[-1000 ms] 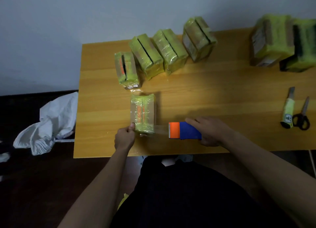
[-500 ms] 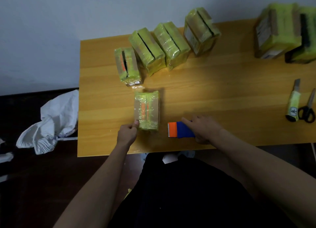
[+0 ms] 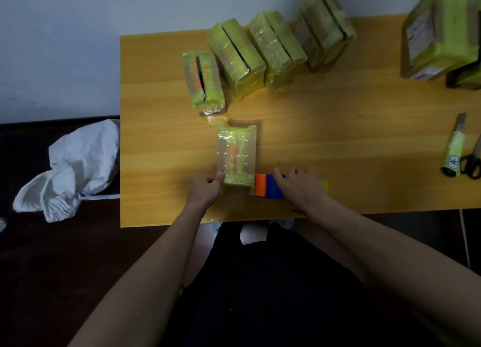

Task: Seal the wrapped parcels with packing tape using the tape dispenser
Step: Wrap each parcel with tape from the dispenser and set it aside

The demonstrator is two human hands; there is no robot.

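My left hand [image 3: 205,188] pinches the near-left corner of the green film-wrapped parcel [image 3: 236,155] lying lengthways on the wooden bench [image 3: 338,138], while my right hand [image 3: 299,185] grips the orange-and-blue tape dispenser [image 3: 268,185] touching its right side.

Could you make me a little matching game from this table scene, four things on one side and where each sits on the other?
Things:
1. tape dispenser
2. scissors
3. white cloth
4. parcel being taped

Places:
A. off the table, to its left
B. under the right hand
C. right edge, beside the utility knife
D. held at its corner by the left hand

Pairs: 1-B, 2-C, 3-A, 4-D
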